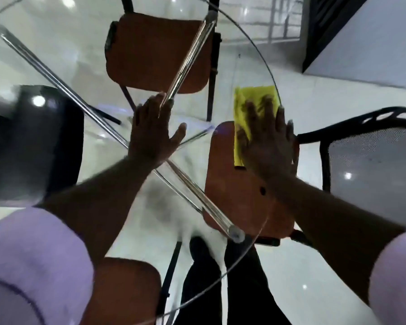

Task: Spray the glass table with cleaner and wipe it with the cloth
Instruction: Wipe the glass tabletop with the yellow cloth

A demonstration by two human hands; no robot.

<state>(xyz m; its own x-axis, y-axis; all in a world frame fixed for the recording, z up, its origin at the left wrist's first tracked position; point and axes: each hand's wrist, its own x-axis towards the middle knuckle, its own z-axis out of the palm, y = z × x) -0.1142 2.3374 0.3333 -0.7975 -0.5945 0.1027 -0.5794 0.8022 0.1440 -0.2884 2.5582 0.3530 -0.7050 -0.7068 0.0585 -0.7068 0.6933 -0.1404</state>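
Note:
A round glass table (253, 50) fills the view, with crossed chrome legs (56, 78) showing through it. A folded yellow cloth (256, 95) lies flat on the glass near the right rim. My right hand (265, 139) presses on the cloth with straight, spread fingers. My left hand (152, 130) rests flat on the glass near the table's middle, fingers straight, holding nothing. No cleaner bottle is in view.
Under and around the glass stand orange-seated chairs at the far side (155, 52), the right (242, 184) and the near left (120, 292). A black chair (35, 141) is at left, a black mesh chair (370, 160) at right. My legs (209, 277) show below.

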